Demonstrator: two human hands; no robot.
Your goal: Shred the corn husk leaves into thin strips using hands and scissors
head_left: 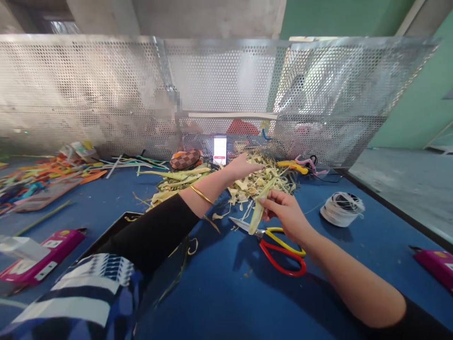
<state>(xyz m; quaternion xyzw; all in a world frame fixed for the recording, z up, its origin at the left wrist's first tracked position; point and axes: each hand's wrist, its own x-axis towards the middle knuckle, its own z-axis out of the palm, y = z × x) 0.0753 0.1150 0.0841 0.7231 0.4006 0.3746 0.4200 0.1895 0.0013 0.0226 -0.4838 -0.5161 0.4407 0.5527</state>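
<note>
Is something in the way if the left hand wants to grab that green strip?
Nothing visible stands between the left hand and the pale green strip in the right hand. The scissors lie on the blue table, not between them.

1 checkered pouch [185, 160] lies near 1 lit phone [220, 149] before perforated metal panelling [219, 75].

A craft workshop
Red-and-yellow scissors [261, 233], a roll of white cord [340, 215] and heaped pale leafy strips [243, 187] share a blue desk [219, 297] before a perforated metal screen [219, 71].
</note>
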